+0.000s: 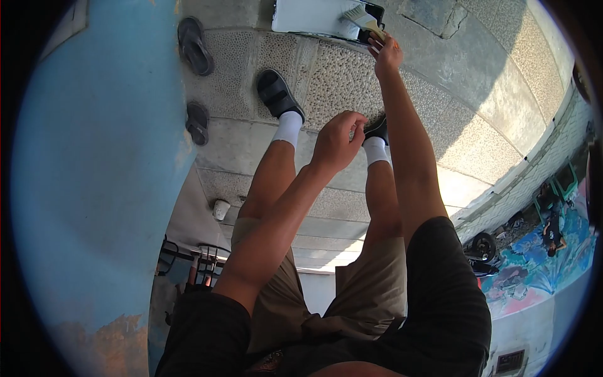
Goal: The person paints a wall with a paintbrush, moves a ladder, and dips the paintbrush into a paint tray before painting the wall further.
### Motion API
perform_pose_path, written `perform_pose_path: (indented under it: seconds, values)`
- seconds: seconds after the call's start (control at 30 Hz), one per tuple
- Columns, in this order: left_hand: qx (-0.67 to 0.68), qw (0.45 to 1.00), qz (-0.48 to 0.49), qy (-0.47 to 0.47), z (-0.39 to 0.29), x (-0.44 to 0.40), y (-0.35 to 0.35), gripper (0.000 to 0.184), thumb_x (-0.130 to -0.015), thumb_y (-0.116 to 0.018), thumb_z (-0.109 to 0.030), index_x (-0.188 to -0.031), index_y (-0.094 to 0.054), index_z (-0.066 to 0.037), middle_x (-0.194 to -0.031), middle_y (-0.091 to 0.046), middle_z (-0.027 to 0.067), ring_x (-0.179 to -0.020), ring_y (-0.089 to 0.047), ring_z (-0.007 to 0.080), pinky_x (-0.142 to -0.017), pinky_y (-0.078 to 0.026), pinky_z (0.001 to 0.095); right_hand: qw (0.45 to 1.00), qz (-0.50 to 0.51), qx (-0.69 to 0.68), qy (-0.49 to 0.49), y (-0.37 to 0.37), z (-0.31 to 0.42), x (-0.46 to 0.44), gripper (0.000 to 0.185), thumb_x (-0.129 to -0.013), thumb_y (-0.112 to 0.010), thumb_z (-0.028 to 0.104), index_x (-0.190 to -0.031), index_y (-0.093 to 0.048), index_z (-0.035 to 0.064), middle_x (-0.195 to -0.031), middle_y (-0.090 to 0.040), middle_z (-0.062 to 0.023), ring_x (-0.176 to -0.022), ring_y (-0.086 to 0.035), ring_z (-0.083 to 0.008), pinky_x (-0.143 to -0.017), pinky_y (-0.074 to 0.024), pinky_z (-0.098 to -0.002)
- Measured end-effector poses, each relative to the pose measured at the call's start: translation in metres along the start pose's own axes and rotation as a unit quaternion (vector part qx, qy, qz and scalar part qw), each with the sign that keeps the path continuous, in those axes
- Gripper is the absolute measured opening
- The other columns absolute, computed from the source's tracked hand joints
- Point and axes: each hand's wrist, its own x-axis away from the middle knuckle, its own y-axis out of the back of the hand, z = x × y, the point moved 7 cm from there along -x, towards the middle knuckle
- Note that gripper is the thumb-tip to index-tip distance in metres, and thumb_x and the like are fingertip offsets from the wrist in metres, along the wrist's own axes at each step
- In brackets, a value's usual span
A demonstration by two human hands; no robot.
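My right hand is stretched far forward, its fingers closed round the handle of a paintbrush. The brush's wide pale bristles lie over the tray, at its right end. White paint covers much of the inside of this black-rimmed paint tray, which rests on the ground. Nearer my body, my left hand hovers above the pavement between my feet, with its fingers loosely curled in. I see nothing held in it. My feet wear white socks and black slide sandals; the right one is partly hidden behind my hands.
A blue wall with peeling paint runs along the left. Dark slippers lie at its foot, and a white cup-like container stands closer in. Pebbled paving spreads ahead. At far right are a motorcycle wheel, a person and a painted mural.
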Motion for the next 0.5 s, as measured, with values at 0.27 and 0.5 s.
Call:
perform_pose_path:
  seconds: [0.27, 0.5]
  values:
    - [-0.008, 1.000, -0.001, -0.008, -0.002, -0.002, -0.001, 0.016, -0.092, -0.062, -0.002, -0.107, -0.065, 0.000, -0.095, -0.070, 0.0134, -0.086, -0.070, 0.0261, -0.077, -0.055, 0.0361, 0.862, 0.060, 0.390, 0.317, -0.012, 0.065, 0.021, 0.033, -0.103, -0.060, 0.033, -0.119, -0.071, 0.0068, -0.099, -0.075, -0.0195, -0.087, -0.074, -0.0333, -0.075, -0.0569, -0.0410]
    - [-0.002, 1.000, 0.003, 0.001, -0.002, -0.004, -0.004, 0.016, -0.091, -0.062, -0.001, -0.106, -0.065, -0.001, -0.095, -0.070, 0.0128, -0.086, -0.070, 0.0258, -0.077, -0.054, 0.0358, 0.773, 0.148, 0.486, 0.379, -0.022, 0.058, 0.037, 0.028, -0.102, -0.060, 0.032, -0.117, -0.071, 0.0115, -0.101, -0.074, -0.0204, -0.091, -0.071, -0.0419, -0.076, -0.0563, -0.0468]
